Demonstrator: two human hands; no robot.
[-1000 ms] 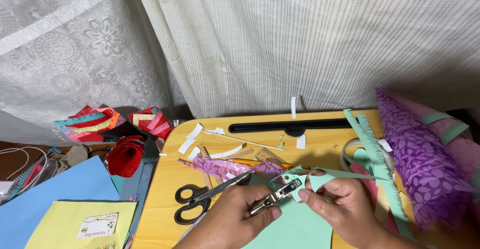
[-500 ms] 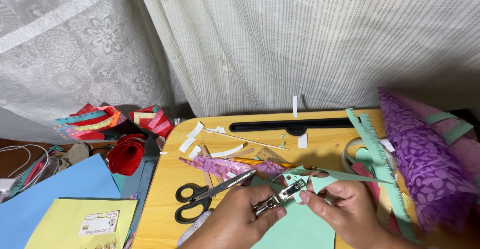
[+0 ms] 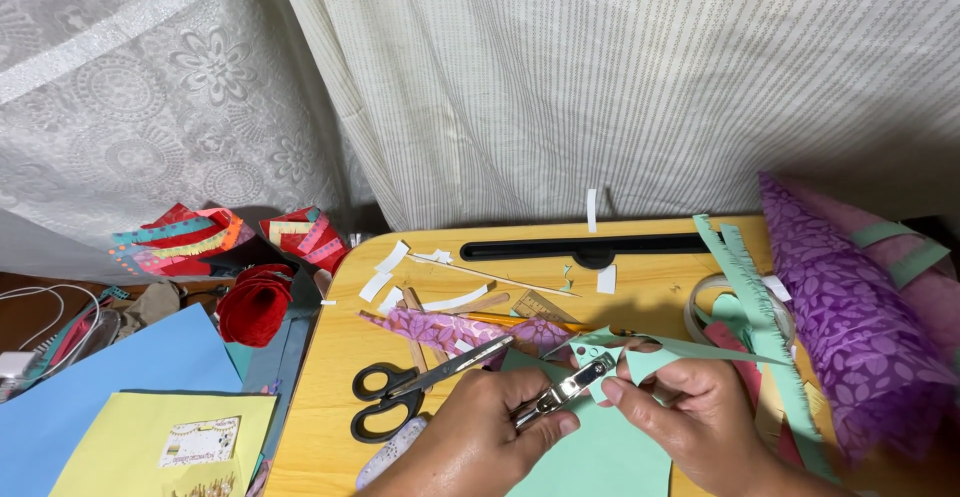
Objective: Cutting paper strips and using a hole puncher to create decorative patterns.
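My left hand (image 3: 480, 437) grips a small silver stapler (image 3: 566, 389), its jaws pointing up and right onto a strip of mint-green paper (image 3: 640, 352). My right hand (image 3: 690, 417) pinches that same green paper strip just right of the stapler's jaws. Both hands hover over a mint-green sheet (image 3: 600, 457) lying on the yellow wooden table (image 3: 330, 427). Black-handled scissors (image 3: 400, 397) lie shut on the table to the left of my left hand. A purple patterned paper piece (image 3: 450, 329) lies just behind the scissors' blades.
White paper scraps (image 3: 392, 257) and a black bar (image 3: 585, 248) lie at the table's back. A purple floral cone (image 3: 850, 327) and fringed green strips (image 3: 755, 287) sit right. Blue (image 3: 110, 387) and yellow sheets (image 3: 150, 437), a red paper flower (image 3: 252, 302) lie left.
The hands with the stapler and green strip have stayed nearly in place; the stapler shifted very slightly right and down along the strip.
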